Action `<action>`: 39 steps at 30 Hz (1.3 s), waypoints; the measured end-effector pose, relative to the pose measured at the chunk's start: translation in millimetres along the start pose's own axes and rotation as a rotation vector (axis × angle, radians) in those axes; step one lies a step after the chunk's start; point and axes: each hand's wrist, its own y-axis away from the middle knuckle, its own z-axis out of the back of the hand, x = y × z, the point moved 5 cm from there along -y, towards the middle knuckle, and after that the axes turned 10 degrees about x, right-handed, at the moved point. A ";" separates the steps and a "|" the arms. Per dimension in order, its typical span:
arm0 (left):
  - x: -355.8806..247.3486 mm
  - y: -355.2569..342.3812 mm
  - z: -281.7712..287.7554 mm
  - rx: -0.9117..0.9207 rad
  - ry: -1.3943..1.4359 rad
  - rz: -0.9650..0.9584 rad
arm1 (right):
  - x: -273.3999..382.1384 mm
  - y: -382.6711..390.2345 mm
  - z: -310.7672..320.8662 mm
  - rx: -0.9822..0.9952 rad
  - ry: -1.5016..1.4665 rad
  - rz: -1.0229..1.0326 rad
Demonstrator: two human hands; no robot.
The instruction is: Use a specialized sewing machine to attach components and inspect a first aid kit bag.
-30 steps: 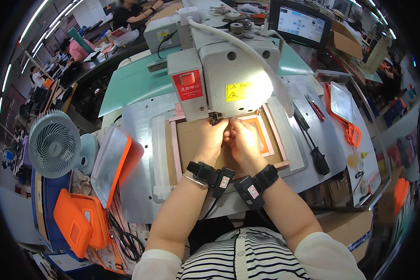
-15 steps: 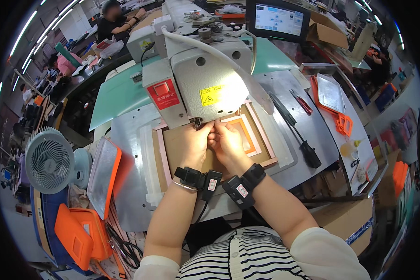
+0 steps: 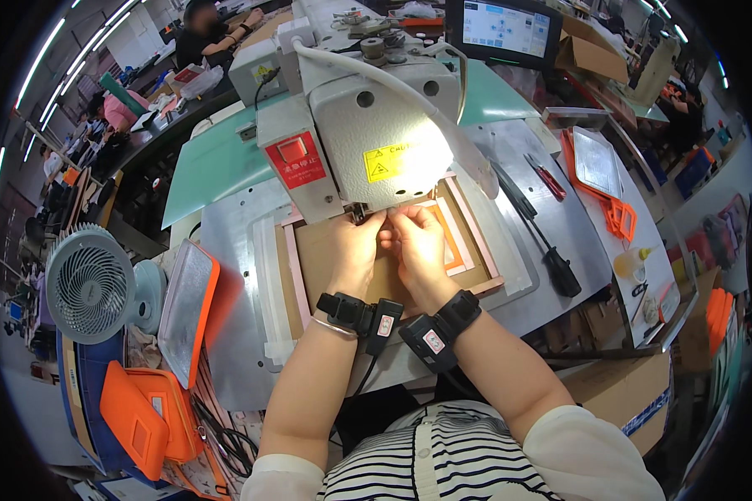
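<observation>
Under the lit head of a grey industrial sewing machine (image 3: 342, 125), both my hands come together near the needle area. My left hand (image 3: 355, 250) is closed, its fingertips partly hidden beneath the machine head. Right beside it, my right hand (image 3: 419, 246) is pinched, thumb and fingers pressed together. Whatever the fingertips hold is too small or hidden to make out. Below the hands lies a brown board in a pinkish frame (image 3: 297, 271). An orange rectangular piece (image 3: 454, 236) sits in that frame, just right of my right hand.
A black-handled screwdriver (image 3: 561, 271) and red-handled tweezers (image 3: 550, 179) lie on the metal plate to the right. Orange-edged panel (image 3: 184, 313), small fan (image 3: 92, 284) and orange cases (image 3: 134, 422) stand left. A monitor (image 3: 505, 32) stands at the back; other people sit farther off.
The view has shifted slightly. My right hand's fingers have lifted a little and its pinch has changed. My left hand stays at almost the same place by the needle area.
</observation>
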 end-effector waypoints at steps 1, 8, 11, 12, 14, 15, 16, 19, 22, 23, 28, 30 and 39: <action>0.9 -1.5 2.0 -0.002 -0.027 -0.009 | 0.3 0.3 -0.3 -0.002 -0.001 -0.001; 5.4 -6.0 5.6 0.013 -0.029 -0.086 | 11.4 1.9 -0.5 0.024 0.244 0.106; 7.9 -7.5 7.0 0.027 0.008 -0.076 | 16.1 3.4 -3.0 0.010 0.353 0.158; 7.6 -7.6 6.9 0.029 0.008 -0.073 | 17.4 3.7 -3.4 0.004 0.373 0.172; 8.7 -7.3 6.5 0.042 0.064 -0.040 | 17.4 3.9 -3.4 -0.008 0.373 0.198; 6.7 -6.2 3.9 0.045 0.064 -0.037 | 18.1 3.5 -2.5 -0.017 0.374 0.227; 5.5 -4.7 1.7 0.044 0.079 -0.022 | 16.8 2.4 -1.1 -0.021 0.374 0.228; 1.3 -1.7 -2.0 0.033 0.092 0.010 | 15.5 1.0 1.1 -0.030 0.386 0.242; 3.2 -1.6 0.2 0.014 0.087 0.005 | 15.5 0.6 0.9 -0.044 0.541 0.228; 3.5 -1.9 1.4 0.005 0.086 -0.015 | 15.5 0.6 0.7 -0.050 0.568 0.243; 5.5 -3.3 3.6 0.003 0.085 -0.049 | 19.3 3.2 -2.6 -0.099 0.627 0.321; 4.1 -2.9 3.2 0.011 0.090 -0.066 | 22.6 5.3 -4.6 -0.099 0.659 0.342; -1.4 -0.1 0.3 0.016 0.127 -0.057 | 19.6 2.1 -1.6 -0.089 0.634 0.370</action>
